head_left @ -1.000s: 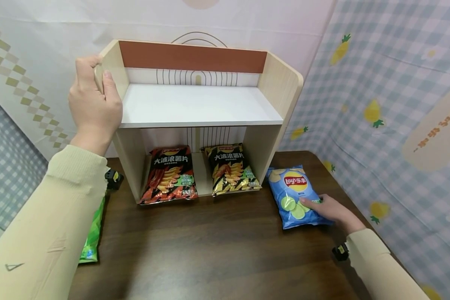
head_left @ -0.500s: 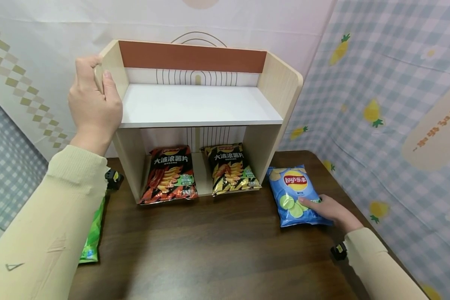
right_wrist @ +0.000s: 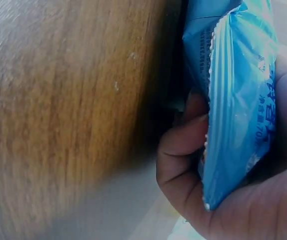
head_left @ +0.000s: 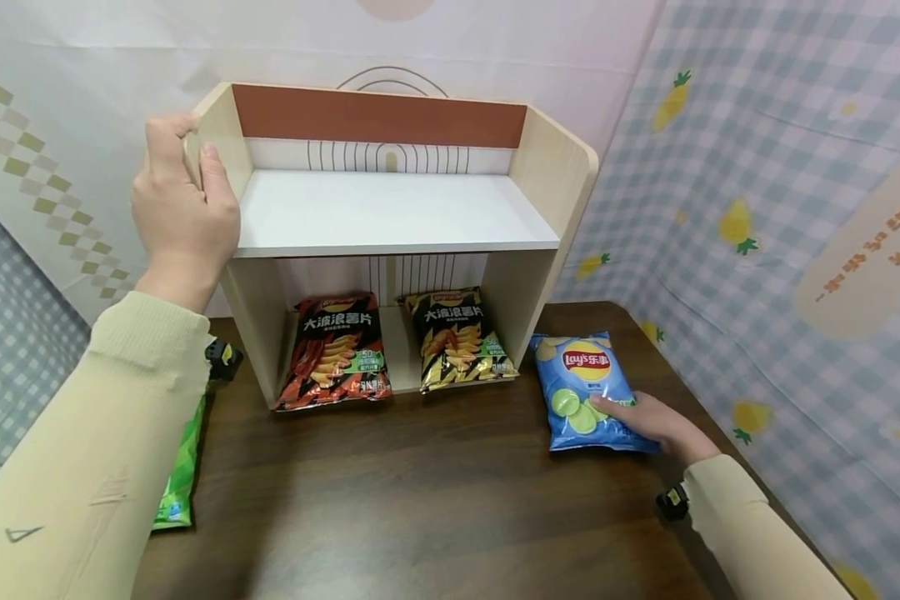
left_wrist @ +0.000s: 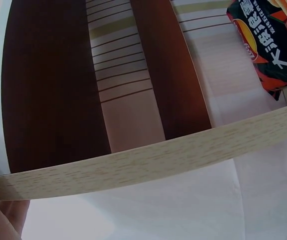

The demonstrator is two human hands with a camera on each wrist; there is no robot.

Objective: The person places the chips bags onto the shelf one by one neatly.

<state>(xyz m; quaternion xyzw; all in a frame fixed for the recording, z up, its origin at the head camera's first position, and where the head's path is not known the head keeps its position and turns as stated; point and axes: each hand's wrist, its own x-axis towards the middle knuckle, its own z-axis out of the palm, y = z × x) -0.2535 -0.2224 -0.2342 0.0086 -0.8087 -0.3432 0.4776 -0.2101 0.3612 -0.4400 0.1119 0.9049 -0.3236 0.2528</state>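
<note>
At the upper left of the head view, the left hand [head_left: 186, 200] grips the upper side edge of a light wooden shelf [head_left: 555, 167]. The left wrist view shows that side board [left_wrist: 148, 160] with part of the hand [left_wrist: 6, 217] at its end. On the right, the right hand [head_left: 648, 421] holds the lower right part of a blue chip bag [head_left: 588, 387], thumb on its front. In the right wrist view the fingers [right_wrist: 181, 170] curl round the underside of the blue bag [right_wrist: 233, 105].
A red-and-black chip bag [head_left: 337, 350] and a yellow-and-black one [head_left: 457, 337] lie in the shelf's lower compartment. A green bag [head_left: 180, 479] lies on the brown table [head_left: 420, 500], partly behind the left sleeve. A checked cloth [head_left: 727, 108] hangs at the right.
The right hand and the blue bag have shifted slightly left. The whole head view has drifted a little; the left hand keeps its grip on the shelf.
</note>
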